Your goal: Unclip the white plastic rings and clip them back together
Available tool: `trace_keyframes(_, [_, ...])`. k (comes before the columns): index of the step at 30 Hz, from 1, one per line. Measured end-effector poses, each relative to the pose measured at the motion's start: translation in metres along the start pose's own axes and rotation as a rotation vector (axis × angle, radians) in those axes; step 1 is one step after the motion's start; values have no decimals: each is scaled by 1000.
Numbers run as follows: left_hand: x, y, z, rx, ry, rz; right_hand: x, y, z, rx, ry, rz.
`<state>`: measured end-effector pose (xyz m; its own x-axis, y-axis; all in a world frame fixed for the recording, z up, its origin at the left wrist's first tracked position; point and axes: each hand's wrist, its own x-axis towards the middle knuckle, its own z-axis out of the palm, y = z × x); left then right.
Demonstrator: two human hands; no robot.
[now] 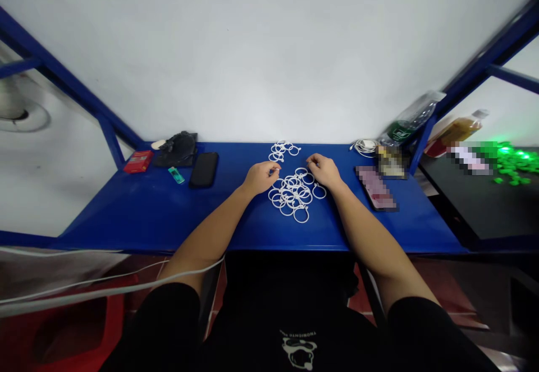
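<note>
White rings (pixel 290 195) with small eyelets, like curtain rings, lie in a loose pile on the blue table (pixel 236 223) in front of me. A smaller group of the same rings (pixel 277 150) lies farther back, near the wall. My left hand (pixel 261 177) is at the pile's upper left, thumb and fingers pinched on a white ring, of which only a small part shows. At the pile's upper right is my right hand (pixel 324 169), its fingers curled and pressed together. Whatever is between those fingertips is too small to make out.
To the left lie a black phone (pixel 204 170), a green packet (pixel 176 175), a black plastic bag (pixel 181 150) and a red box (pixel 138 161). On the right are another phone (pixel 376 188), a coiled white cable (pixel 365 147) and a leaning bottle (pixel 410 120). Blue frame posts (pixel 425 136) flank the table.
</note>
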<state>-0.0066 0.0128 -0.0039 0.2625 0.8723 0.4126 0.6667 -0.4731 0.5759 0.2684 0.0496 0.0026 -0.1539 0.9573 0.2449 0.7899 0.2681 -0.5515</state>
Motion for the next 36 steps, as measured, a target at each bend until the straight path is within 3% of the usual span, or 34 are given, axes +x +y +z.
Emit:
trace_keyframes(22, [0, 3, -3, 12, -25, 78, 1, -5, -4, 104, 43, -78])
trace_keyframes(32, [1, 2, -2, 11, -105, 79, -8, -13, -5, 161, 76, -125])
trace_keyframes(36, [-2, 4, -1, -47, -79, 28, -12, -18, -2, 182, -9, -211])
